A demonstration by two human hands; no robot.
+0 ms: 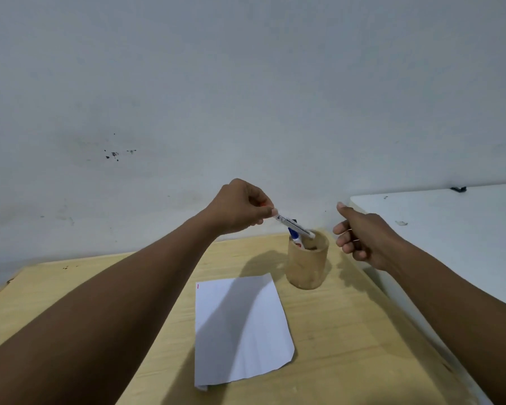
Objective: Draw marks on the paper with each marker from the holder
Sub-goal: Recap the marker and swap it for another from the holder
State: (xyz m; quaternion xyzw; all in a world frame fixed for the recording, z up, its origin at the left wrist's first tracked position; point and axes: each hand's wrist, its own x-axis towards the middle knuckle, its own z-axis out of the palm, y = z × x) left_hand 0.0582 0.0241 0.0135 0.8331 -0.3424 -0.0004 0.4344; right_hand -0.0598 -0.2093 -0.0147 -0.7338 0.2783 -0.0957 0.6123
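A tan cylindrical holder (306,268) stands on the wooden table, just beyond a white sheet of paper (240,325). The paper carries a small red mark (197,286) at its far left corner. My left hand (240,207) pinches the upper end of a white marker (294,226), which slants down with its lower end at the holder's mouth. A blue-capped marker (294,233) sticks out of the holder beside it. My right hand (360,235) hovers to the right of the holder with its fingers loosely curled and nothing in it.
The light wooden table (348,331) ends at a pale wall behind. A white table (450,229) adjoins on the right, with a small dark object (458,189) at its far edge. The paper's near left corner is folded over.
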